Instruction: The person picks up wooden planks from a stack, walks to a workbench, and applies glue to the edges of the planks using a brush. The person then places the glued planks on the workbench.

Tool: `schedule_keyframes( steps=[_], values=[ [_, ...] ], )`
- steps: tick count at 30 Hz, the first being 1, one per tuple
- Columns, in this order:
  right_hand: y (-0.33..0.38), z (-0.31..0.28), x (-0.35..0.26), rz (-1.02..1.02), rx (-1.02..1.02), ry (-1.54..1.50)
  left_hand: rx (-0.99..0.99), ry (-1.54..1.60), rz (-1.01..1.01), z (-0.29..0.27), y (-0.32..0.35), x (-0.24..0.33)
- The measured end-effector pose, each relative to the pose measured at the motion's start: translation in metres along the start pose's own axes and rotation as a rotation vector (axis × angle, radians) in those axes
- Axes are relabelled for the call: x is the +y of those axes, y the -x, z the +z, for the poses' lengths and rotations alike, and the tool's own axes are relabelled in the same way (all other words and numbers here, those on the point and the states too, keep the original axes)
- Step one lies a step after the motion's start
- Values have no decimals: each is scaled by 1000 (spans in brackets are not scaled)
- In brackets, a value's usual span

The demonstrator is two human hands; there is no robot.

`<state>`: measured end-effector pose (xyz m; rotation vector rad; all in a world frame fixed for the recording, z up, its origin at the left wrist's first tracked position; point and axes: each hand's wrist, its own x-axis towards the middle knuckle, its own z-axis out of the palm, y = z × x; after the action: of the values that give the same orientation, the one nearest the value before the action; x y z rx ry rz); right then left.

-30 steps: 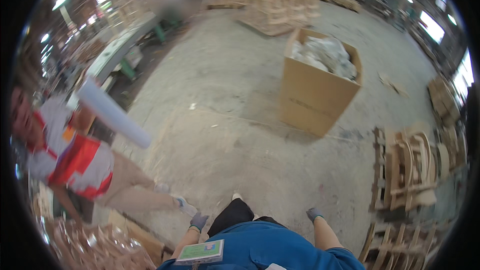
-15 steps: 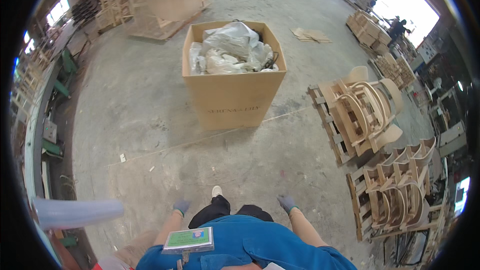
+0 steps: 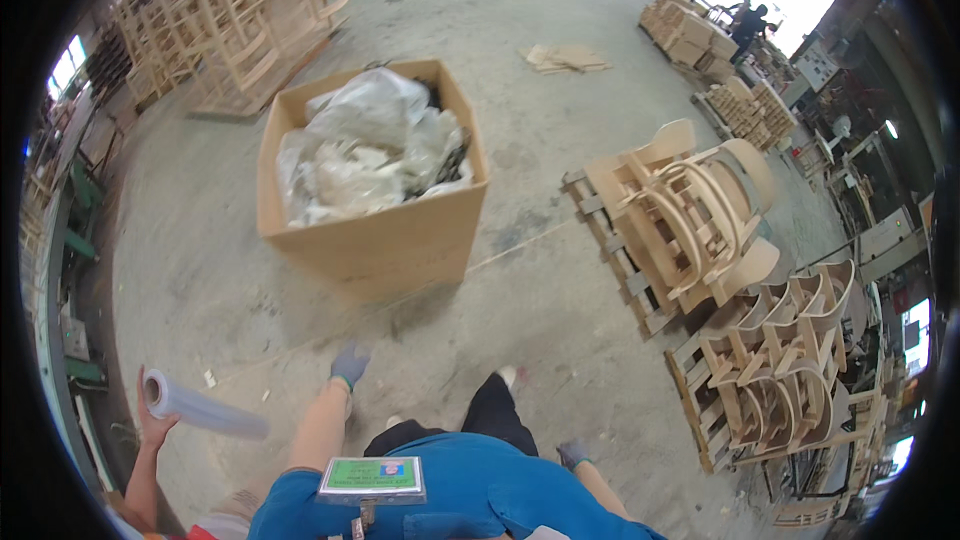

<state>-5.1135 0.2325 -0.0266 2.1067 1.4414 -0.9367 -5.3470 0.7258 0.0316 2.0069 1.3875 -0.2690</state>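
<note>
My left hand, in a grey glove, reaches forward with its fingers stretched out and nothing in it. It is nearest to a tall cardboard box, a short gap from its near side. Crumpled clear and white plastic wrap fills the box up to its rim, with some dark bits at the right. My right hand, gloved too, hangs low beside my right leg. It looks loosely open and empty. At my left, a co-worker's bare hand holds a roll of clear plastic film.
Curved wooden chair parts lie on a pallet at the right, with stacked curved wooden pieces nearer me. Flat cardboard sheets lie on the floor beyond the box. Tall wooden frames stand far left; green machinery lines the left side.
I have stepped closer to the box, which now sits larger and further left in view. My left hand has swung forward. The co-worker's film roll has turned, and the hand on it now shows.
</note>
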Motion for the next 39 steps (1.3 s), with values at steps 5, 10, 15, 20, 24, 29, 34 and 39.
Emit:
schedule_keyframes(
  steps=[5, 10, 15, 20, 24, 29, 34, 39],
  values=[
    [-1, -2, 121, 208, -24, -224, -310, -332, 126, 58, 9, 93],
    [-29, -64, 223, 582, 136, -548, -348, -193, -16, 95, -32, 206],
    [-89, -121, 281, 519, 324, -823, -262, -201, 254, 101, -94, 328],
    [-158, -150, 278, 258, 287, -595, -351, -216, 287, 95, -159, 439],
    [-185, -182, 276, 389, 279, -994, -343, -230, 353, 89, -211, 492],
    [-191, -193, 375, 199, 157, -398, -436, -167, 407, 64, -296, 575],
    [-203, -299, 458, 384, 91, -293, -369, -77, 401, 45, -385, 639],
    [-264, -350, 496, 300, 403, -482, -456, 55, 457, 54, -430, 731]
  ],
)
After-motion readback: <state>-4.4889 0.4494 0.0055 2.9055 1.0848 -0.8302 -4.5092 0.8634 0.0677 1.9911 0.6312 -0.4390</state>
